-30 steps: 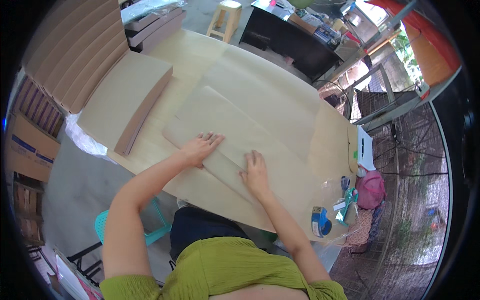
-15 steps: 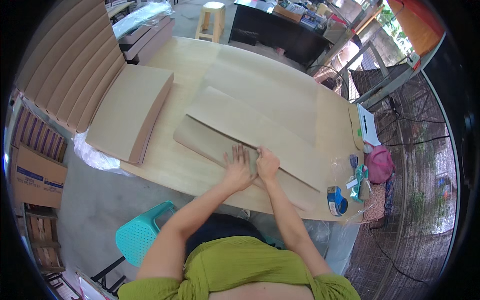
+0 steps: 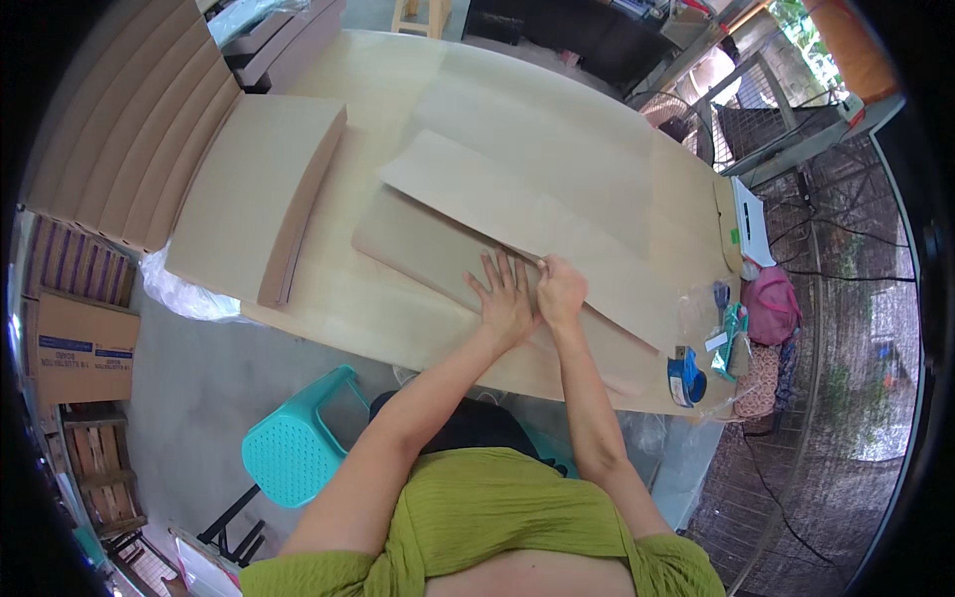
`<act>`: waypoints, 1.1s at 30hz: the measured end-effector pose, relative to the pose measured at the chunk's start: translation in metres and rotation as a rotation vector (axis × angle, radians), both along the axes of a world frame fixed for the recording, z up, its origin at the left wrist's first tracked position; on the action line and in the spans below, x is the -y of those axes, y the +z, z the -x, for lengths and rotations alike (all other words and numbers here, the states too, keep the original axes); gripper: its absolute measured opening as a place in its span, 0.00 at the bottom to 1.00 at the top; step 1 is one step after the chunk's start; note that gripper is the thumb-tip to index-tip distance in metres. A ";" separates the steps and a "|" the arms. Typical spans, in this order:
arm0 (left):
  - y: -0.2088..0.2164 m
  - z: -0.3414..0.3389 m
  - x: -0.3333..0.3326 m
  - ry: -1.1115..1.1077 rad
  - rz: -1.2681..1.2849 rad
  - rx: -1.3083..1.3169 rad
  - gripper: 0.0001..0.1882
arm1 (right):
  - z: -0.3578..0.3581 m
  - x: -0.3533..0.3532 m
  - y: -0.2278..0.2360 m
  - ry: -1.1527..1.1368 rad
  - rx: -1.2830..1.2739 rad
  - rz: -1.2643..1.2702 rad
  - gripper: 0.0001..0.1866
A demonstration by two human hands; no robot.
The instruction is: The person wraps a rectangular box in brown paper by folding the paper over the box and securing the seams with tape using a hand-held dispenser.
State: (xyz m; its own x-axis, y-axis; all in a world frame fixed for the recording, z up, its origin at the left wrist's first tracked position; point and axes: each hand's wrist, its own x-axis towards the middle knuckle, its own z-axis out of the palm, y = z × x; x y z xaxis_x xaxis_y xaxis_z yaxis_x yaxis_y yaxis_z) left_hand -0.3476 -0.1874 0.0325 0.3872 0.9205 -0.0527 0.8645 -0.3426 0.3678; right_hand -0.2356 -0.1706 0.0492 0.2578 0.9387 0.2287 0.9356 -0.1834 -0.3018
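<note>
A brown cardboard sheet lies folded on the table in front of me, its long upper flap (image 3: 477,189) partly lifted above the lower panel (image 3: 408,239). My left hand (image 3: 508,303) is pressed flat on the lower panel, fingers spread and pointing toward the flap's edge. Close beside it, my right hand (image 3: 562,291) is closed on the near edge of the flap, thumb and fingers pinching the cardboard. The flap runs diagonally from far left to near right.
Left on the pale table (image 3: 328,298) is a stack of cardboard (image 3: 249,189), beside a taller cardboard pile (image 3: 119,119). A blue tape roll (image 3: 686,376) and pink bag (image 3: 771,306) are at right. A turquoise stool (image 3: 298,448) stands on the floor.
The whole view has shifted, with the table higher in the picture. More of the lower panel shows beneath the flap's edge. Both hands keep their flat and pinching poses, slightly farther right.
</note>
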 end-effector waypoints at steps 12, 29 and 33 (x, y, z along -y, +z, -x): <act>0.033 0.161 -0.057 0.338 -0.150 -0.002 0.40 | -0.002 0.029 0.007 0.464 0.137 0.408 0.53; 0.035 0.148 -0.078 -0.338 -0.027 -0.152 0.54 | -0.069 0.074 0.022 0.410 -0.310 0.160 0.30; 0.029 0.147 -0.072 -0.340 -0.108 -0.181 0.57 | -0.222 0.189 -0.016 -0.248 -0.160 -0.158 0.27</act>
